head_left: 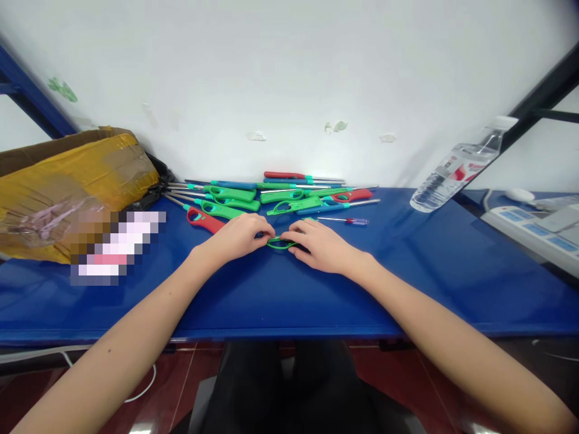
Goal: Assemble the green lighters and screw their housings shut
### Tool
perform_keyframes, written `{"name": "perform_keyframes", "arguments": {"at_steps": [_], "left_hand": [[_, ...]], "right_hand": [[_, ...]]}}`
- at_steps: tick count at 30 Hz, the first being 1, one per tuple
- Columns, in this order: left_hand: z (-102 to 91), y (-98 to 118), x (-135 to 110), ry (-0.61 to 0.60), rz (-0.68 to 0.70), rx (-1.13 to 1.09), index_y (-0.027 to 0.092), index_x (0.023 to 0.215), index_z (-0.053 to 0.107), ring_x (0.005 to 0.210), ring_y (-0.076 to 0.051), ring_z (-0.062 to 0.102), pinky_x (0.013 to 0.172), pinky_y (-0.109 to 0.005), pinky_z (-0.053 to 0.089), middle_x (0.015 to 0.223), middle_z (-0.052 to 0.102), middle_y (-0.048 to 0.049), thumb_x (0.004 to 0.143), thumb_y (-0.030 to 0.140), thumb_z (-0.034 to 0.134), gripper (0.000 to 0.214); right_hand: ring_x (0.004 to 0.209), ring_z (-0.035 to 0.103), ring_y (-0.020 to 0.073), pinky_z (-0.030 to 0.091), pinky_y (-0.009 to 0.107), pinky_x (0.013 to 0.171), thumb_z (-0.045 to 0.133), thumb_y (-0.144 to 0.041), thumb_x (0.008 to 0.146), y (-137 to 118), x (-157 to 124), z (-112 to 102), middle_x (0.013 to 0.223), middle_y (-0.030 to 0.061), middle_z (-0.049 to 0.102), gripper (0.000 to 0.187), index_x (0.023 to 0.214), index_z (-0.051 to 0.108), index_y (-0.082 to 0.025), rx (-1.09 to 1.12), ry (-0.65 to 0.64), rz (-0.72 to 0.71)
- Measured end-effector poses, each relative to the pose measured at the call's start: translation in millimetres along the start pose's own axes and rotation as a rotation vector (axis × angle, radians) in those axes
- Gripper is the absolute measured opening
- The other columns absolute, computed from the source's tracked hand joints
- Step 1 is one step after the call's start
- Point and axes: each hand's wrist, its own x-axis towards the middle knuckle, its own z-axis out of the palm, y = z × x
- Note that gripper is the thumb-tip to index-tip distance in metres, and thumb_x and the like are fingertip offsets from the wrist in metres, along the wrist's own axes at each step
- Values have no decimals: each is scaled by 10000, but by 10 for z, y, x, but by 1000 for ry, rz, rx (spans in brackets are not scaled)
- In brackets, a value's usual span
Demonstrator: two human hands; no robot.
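Both hands meet at a green stick lighter (280, 244), whose oval trigger guard shows between them while my fingers hide much of the rest. My left hand (244, 236) is closed, thumb and fingertips pinching its left side. From the other side my right hand (322, 246) grips it with bent fingers. Just behind lie several more lighters: a green one (226, 211), a red one (205, 221) beside my left hand, and a blue one (307, 205). A small screwdriver (357, 222) with a clear purplish handle rests beyond my right hand.
A cardboard box (67, 193) wrapped in yellow tape stands at the left, with a black plastic bag (158, 175) behind it. To the right are a tilted-looking water bottle (461, 169) and a white scale (534, 232). The blue table (280, 307) meets a white wall.
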Motion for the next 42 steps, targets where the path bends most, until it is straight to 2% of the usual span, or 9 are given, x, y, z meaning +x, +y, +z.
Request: {"name": "perform_keyframes", "arguments": {"at_steps": [9,14,18,22,28,34,42], "left_hand": [[12,12,-4,-38,25,53,194,946,744,832,-199,640,751,-291,473,907,703,-68,902,169,503,246],[-4,93,-36,-35,7,41,186,970,731,857,-208,624,786,-313,475,909,684,-79,924,199,469,267],[-1,144,-51,-38,-18,59,181,975,712,861,-217,615,779,-315,468,885,670,-74,957,354,514,264],[20,131,-53,-33,-31,62,180,1018,704,895,-231,623,779,-314,465,938,682,-76,919,455,602,310],[36,124,-40,-41,-82,0,201,1045,727,944,-231,633,819,-316,475,985,691,-66,874,396,686,262],[26,161,-17,-26,-132,-51,189,987,739,881,-220,646,780,-304,476,945,703,-58,793,396,773,285],[35,168,3,-10,-135,-88,180,972,735,828,-198,645,758,-277,453,913,719,-44,763,399,801,310]], "right_hand": [[1014,580,263,488,443,914,472,-255,975,-11,10,9,1143,133,619,317,1237,634,-179,-24,-14,21],[1045,558,273,479,457,919,459,-239,973,-48,20,40,1148,140,606,309,1230,621,-184,-36,2,55],[1076,545,282,478,464,920,462,-234,969,-59,13,64,1163,147,597,292,1206,625,-184,-24,32,60],[1096,547,279,476,457,943,470,-262,971,-56,-1,63,1186,142,592,279,1169,653,-191,-10,62,46],[1087,558,277,480,452,949,492,-277,965,-62,-19,42,1174,138,611,298,1201,646,-179,17,44,48],[1085,581,284,479,460,954,514,-282,955,-57,-37,-29,1156,135,649,358,1291,558,-169,34,40,47],[1068,582,269,474,444,943,541,-278,951,-17,-49,-71,1127,126,663,257,1147,668,-173,-3,21,45]]}}
